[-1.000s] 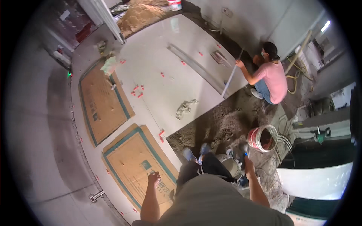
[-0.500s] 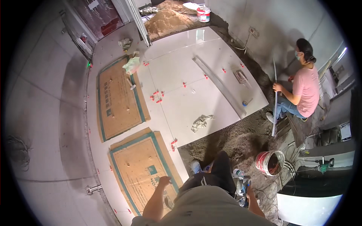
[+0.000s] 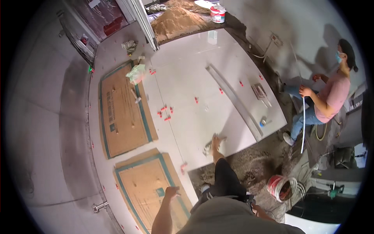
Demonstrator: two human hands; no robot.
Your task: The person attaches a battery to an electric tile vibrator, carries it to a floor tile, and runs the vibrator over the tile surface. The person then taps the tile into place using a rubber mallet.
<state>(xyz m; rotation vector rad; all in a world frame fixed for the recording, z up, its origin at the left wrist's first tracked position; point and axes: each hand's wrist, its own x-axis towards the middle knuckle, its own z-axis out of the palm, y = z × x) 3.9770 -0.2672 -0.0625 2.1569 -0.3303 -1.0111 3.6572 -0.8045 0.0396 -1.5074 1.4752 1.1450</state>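
My left hand [image 3: 171, 192] hangs over the near cardboard sheet [image 3: 144, 187], fingers loosely apart, holding nothing that I can see. Only a sliver of my right hand [image 3: 256, 210] shows beside my hip, close to the red-and-white bucket [image 3: 281, 187]; its fingers are hidden. My leg in dark trousers [image 3: 224, 177] reaches forward, and the foot [image 3: 215, 141] rests at the edge of the white floor tiles [image 3: 194, 117], next to a crumpled grey rag or glove [image 3: 207, 149].
A long metal straightedge [image 3: 233, 101] lies across the tiles among scattered red spacers [image 3: 164, 112]. A second cardboard sheet [image 3: 120, 111] lies by the wall. A seated person [image 3: 327, 97] holds an upright bar [image 3: 303, 124]. Bare mortar bed [image 3: 253, 163] lies near me; a sand pile [image 3: 175, 19] sits far off.
My view has swung left and lifted. My leg has stepped forward onto the tile edge. The seated person has turned the bar upright. My left hand stays over the cardboard.
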